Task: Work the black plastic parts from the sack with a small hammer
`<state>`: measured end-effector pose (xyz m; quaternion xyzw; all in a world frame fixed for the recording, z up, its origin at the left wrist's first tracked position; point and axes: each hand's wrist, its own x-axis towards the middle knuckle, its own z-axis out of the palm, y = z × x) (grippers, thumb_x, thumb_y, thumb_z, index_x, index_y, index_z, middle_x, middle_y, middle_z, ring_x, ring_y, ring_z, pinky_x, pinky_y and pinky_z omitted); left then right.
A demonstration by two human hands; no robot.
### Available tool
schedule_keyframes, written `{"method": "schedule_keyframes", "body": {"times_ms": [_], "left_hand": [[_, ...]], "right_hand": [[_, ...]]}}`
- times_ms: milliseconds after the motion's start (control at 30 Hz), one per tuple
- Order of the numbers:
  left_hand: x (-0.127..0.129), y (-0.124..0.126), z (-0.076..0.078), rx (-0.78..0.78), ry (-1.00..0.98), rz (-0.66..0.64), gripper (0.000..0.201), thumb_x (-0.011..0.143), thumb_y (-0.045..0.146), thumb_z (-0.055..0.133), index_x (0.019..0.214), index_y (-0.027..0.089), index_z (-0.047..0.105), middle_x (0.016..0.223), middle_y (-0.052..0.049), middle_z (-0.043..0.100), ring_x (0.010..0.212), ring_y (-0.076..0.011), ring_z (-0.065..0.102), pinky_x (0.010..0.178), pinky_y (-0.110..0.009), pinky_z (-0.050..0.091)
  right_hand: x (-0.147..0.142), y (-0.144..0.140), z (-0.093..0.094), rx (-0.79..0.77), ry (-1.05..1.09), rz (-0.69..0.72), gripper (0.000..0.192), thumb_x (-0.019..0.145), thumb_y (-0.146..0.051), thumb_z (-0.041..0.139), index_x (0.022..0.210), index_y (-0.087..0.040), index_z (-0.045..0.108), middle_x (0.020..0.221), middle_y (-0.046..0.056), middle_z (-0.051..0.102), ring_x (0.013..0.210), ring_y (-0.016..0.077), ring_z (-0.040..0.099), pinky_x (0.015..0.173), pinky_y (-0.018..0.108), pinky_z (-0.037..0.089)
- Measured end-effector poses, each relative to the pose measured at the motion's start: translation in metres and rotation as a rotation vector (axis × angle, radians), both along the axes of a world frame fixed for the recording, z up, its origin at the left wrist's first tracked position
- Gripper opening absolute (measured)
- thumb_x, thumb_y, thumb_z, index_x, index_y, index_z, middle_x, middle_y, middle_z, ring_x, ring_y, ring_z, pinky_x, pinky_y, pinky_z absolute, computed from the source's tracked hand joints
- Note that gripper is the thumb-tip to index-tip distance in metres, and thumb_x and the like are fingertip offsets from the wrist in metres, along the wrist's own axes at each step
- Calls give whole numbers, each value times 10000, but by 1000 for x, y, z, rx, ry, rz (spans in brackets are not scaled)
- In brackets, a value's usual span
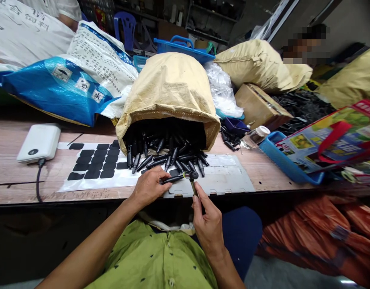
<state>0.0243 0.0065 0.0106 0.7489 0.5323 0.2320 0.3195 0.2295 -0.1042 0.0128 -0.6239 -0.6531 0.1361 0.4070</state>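
Note:
My left hand (148,185) pinches a slim black pen-like tube (172,179) near the table's front edge. The tube points right, and a yellowish-green part shows at its far end. In my right hand (207,222) is a small tool with a thin brass-coloured handle (194,188) and a round black head (193,175). Its head is at the tube's right end; whether they touch I cannot tell. Just behind both hands, many black tubes (169,156) spill from the mouth of a tan sack (172,86). A grey-white sheet (229,174) lies beneath the work.
Left are a sheet of black rounded patches (96,165) and a cabled white power bank (40,142). A blue-and-white sack (61,88) lies behind. To the right stand a clear bottle (254,136), a blue tray (289,162) and a cardboard box (260,106). Two other people are beyond.

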Motion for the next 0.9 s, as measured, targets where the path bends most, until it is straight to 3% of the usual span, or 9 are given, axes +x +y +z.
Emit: {"method": "schedule_keyframes", "body": {"times_ms": [200,567,900], "left_hand": [[2,7,0,-113,-23,34,211,749,306,767,954,283,809,909,11,681,805,-168,629,738,-277,455],[3,7,7,-91,-52,1,151,734,222,735,855,251,821,825,4,670,748,-156,614,664,-259,422],[2,7,4,-125,-63,30,223,722,264,759,935,247,822,910,-10,709,849,-189,670,747,-286,474]], "right_hand": [[-15,3,5,-56,-38,118,452,1030,-194,473,1470,-241,568,1364,58,678,1234,181,662,1069,270,524],[-22,3,9,-96,-165,120,466,1039,-213,450,1489,-279,551,1181,77,754,1049,198,735,960,266,575],[-13,2,10,-67,-152,84,460,1043,-209,450,1488,-271,549,1284,56,721,1131,183,712,1027,262,547]]}}
